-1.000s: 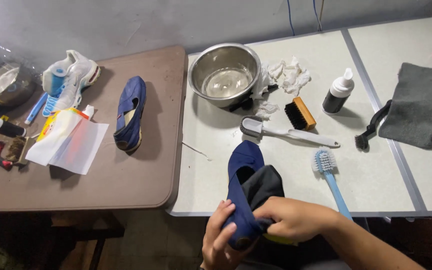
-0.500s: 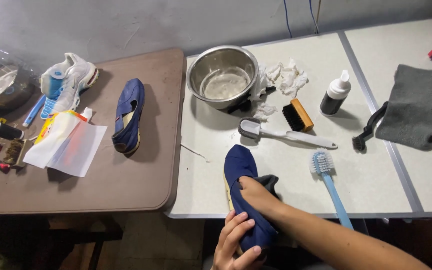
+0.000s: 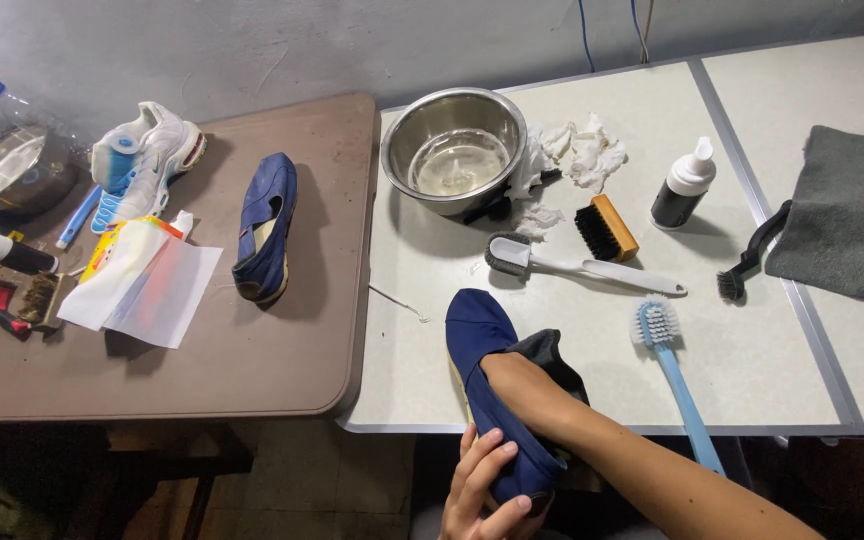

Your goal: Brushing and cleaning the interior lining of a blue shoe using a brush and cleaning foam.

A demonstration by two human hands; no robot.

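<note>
The heel end of a dark blue slip-on shoe [image 3: 487, 380] is clasped by the left hand [image 3: 487, 490], its fingers wrapped over the upper at the lower edge of the view. The right hand [image 3: 514, 375] is pushed inside the shoe together with a dark grey cloth [image 3: 550, 355], so whether its fingers are curled or spread cannot be told. The shoe is held toe away from the person, over the near edge of the pale tabletop [image 3: 572, 310].

Just right of the shoe a light blue brush [image 3: 674, 375] is laid with its bristle head pointing away. Beyond the shoe a grey and white long-handled brush [image 3: 577, 266] is seen, and behind it a small wooden brush [image 3: 606, 228] with black bristles. A steel bowl [image 3: 452, 150] is set further back, beside crumpled white tissue [image 3: 577, 150]. A dark bottle with a white cap [image 3: 680, 185] is stood upright to the right, near a black brush [image 3: 750, 262] and a folded grey towel [image 3: 847, 215].

On the brown tabletop [image 3: 202, 350] to the left, a second blue shoe [image 3: 264, 228] is laid, with a white and blue sneaker [image 3: 142, 160] and a plastic bag [image 3: 142, 285] well apart from the hands.
</note>
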